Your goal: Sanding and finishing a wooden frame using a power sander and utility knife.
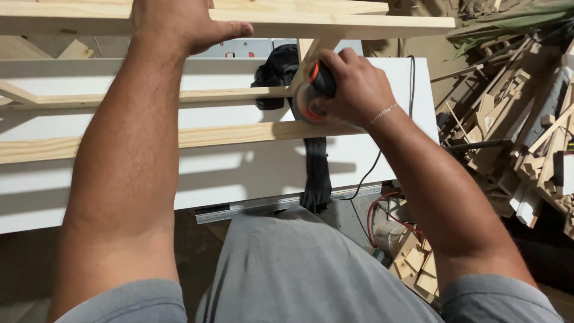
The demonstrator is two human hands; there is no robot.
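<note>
A frame of pale wooden slats [227,134] lies across a white board [239,173]. My left hand [179,24] presses flat on the top slat [359,25] of the frame, thumb spread to the right. My right hand [353,87] grips a small black and orange power tool [314,90], held against the joint where a short upright piece meets the middle slats. Its black cord [412,84] runs off the board's right edge. A black cloth or bag [276,72] lies under the frame behind the tool.
A heap of wood offcuts [526,125] fills the floor at the right. More small wooden blocks [415,263] and red wires sit below the board's right corner. A metal rail [263,206] runs along the table's near edge. My grey shirt fills the bottom.
</note>
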